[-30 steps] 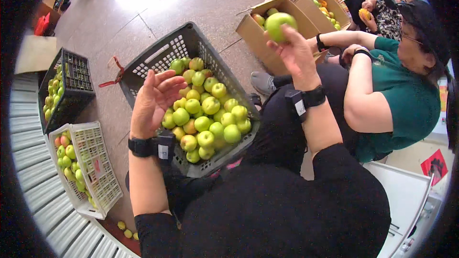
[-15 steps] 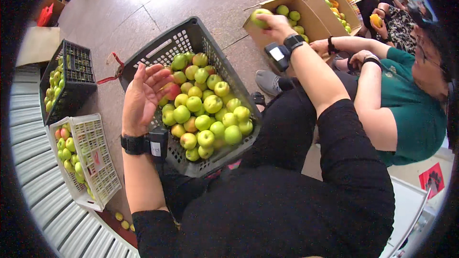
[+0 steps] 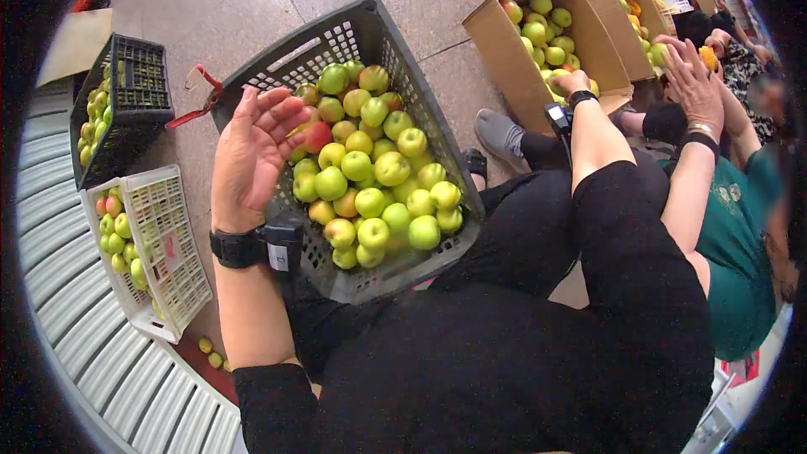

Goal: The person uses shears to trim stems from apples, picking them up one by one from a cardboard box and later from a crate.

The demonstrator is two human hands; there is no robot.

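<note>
My left hand hovers at the left side of a dark plastic crate. Its palm is turned up, fingers stretched and slightly curled, with nothing in it. Several green and yellowish apples, plus a redder one, lie heaped in that crate, which stands in front of me. My right hand reaches into an open cardboard box at the right, closed on a green apple at its fingertips; the hand partly hides it. Other green apples lie in the box.
Beside me at the right, a person in green holds up a hand near a second apple box. A black crate and a white crate, both holding apples, stand at the left by a roller conveyor.
My right hand has moved right and down from beside the box into it, with the apple. The left hand keeps its place. The neighbouring person has raised a hand toward the second box.
</note>
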